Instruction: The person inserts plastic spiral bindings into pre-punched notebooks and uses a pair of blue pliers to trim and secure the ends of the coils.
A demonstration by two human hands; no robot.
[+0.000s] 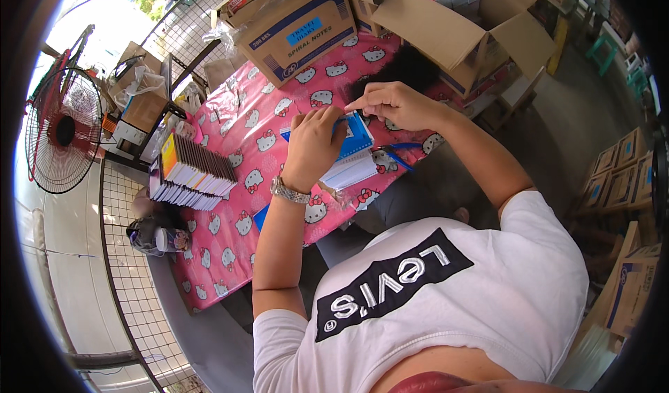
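My left hand (317,142), with a metal watch on its wrist, bends its fingers over a small blue-covered notepad (358,141) and grips its left side. At the pad's far edge, the fingers of my right hand (394,106) come together close to my left fingertips. What they pinch is too small to make out. White punched sheets (350,173) lie in a stack just nearer than the pad. Blue-handled pliers (398,153) rest to the right of it. Beyond my right hand sits a dark heap of black spiral coils (408,71).
A pink patterned cloth (230,253) covers the table. Stacked notebooks (198,170) stand at the left. A closed carton (296,37) and an open carton (463,41) are at the back. A fan (64,129) stands far left; more cartons (620,170) are piled right.
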